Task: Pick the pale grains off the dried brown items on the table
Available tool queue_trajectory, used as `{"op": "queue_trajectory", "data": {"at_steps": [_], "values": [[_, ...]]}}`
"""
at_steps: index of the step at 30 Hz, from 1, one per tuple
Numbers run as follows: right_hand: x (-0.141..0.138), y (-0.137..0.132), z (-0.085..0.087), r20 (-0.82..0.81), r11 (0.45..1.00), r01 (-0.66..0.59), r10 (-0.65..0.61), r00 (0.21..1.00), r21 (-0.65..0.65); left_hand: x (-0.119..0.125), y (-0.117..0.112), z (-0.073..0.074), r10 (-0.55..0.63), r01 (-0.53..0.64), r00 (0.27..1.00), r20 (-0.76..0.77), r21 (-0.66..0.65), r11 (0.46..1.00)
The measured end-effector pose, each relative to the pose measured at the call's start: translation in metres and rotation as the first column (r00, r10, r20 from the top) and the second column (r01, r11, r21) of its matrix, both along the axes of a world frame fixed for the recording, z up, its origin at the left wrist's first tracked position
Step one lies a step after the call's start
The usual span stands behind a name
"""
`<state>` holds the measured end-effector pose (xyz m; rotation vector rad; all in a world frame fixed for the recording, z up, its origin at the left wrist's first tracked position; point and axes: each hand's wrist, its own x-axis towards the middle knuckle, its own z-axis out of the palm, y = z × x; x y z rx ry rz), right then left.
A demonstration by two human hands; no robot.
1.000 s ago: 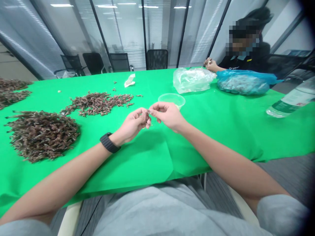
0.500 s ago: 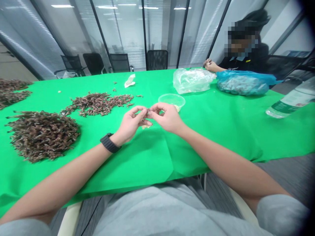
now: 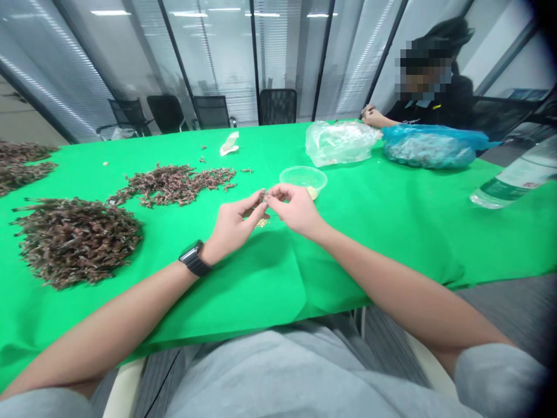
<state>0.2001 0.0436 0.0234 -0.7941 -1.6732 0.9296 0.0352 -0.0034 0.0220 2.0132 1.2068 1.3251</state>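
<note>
Above the green tablecloth [image 3: 270, 278], my left hand [image 3: 232, 225] and my right hand [image 3: 293, 207] meet fingertip to fingertip. Together they pinch a small brown dried pod [image 3: 261, 198]. A black watch [image 3: 194, 259] sits on my left wrist. Under the fingertips lies a little heap of pale seeds [image 3: 261, 222]. Just beyond my right hand stands a clear plastic bowl [image 3: 303, 176] with a few pale bits in it. A big pile of brown pods [image 3: 73, 238] lies to the left, and a flatter spread of pods [image 3: 174, 181] lies behind it.
Across the table a person in dark clothes [image 3: 429, 96] works with both hands near a clear plastic bag [image 3: 339, 141] and a blue bag [image 3: 430, 146]. A water bottle [image 3: 516, 177] lies at the right edge. Black chairs [image 3: 211, 110] stand behind. More pods [image 3: 21, 162] lie far left.
My left hand has turned and its fingers have stretched out more toward the pod. My right hand has shifted slightly away from me. The seed heap now shows below the fingertips.
</note>
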Motion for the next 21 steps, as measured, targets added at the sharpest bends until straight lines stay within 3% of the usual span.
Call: {"op": "queue_trajectory", "data": {"at_steps": [3,5,7,9,10,11,12,13,15,17,18,19,21], "values": [[0.003,-0.003,0.008,-0.011,0.988,-0.047,0.046,0.999,-0.146,-0.005,0.004,0.0,-0.043,0.046,0.995,-0.089,0.023,0.999],[0.008,-0.003,0.015,-0.05,0.938,-0.119,0.109,0.993,-0.325,-0.01,0.008,0.0,-0.053,0.069,0.982,-0.183,0.078,0.995],[0.014,-0.003,0.021,-0.141,0.808,-0.244,0.2,0.97,-0.536,-0.015,0.011,0.0,-0.062,0.107,0.96,-0.274,0.153,0.982],[0.019,-0.002,0.025,-0.253,0.627,-0.374,0.277,0.927,-0.683,-0.017,0.012,0.001,-0.065,0.133,0.948,-0.311,0.202,0.97],[0.02,-0.001,0.027,-0.293,0.562,-0.414,0.297,0.909,-0.716,-0.017,0.011,0.002,-0.066,0.132,0.95,-0.304,0.2,0.971],[0.021,-0.001,0.028,-0.311,0.535,-0.434,0.308,0.899,-0.725,-0.016,0.011,0.003,-0.07,0.123,0.958,-0.278,0.177,0.976],[0.021,-0.001,0.028,-0.307,0.546,-0.436,0.314,0.898,-0.716,-0.015,0.01,0.004,-0.082,0.116,0.97,-0.231,0.135,0.984],[0.021,-0.001,0.027,-0.278,0.591,-0.416,0.314,0.908,-0.691,-0.013,0.009,0.005,-0.101,0.114,0.981,-0.163,0.075,0.991],[0.018,0.0,0.024,-0.14,0.764,-0.299,0.268,0.953,-0.572,-0.008,0.007,0.006,-0.136,0.136,0.991,0.011,-0.066,0.988],[0.015,0.0,0.02,0.048,0.948,-0.105,0.125,0.991,-0.299,-0.004,0.007,0.005,-0.142,0.172,0.975,0.169,-0.178,0.969],[0.015,0.0,0.018,0.125,0.993,-0.012,0.027,0.992,-0.116,-0.002,0.008,0.005,-0.138,0.187,0.965,0.225,-0.216,0.958],[0.015,0.0,0.016,0.178,0.996,0.054,-0.065,0.982,0.068,-0.001,0.008,0.004,-0.133,0.2,0.955,0.267,-0.24,0.95],[0.016,0.001,0.013,0.24,0.932,0.084,-0.177,0.955,0.353,0.0,0.008,0.003,-0.136,0.226,0.938,0.32,-0.261,0.939]]}}
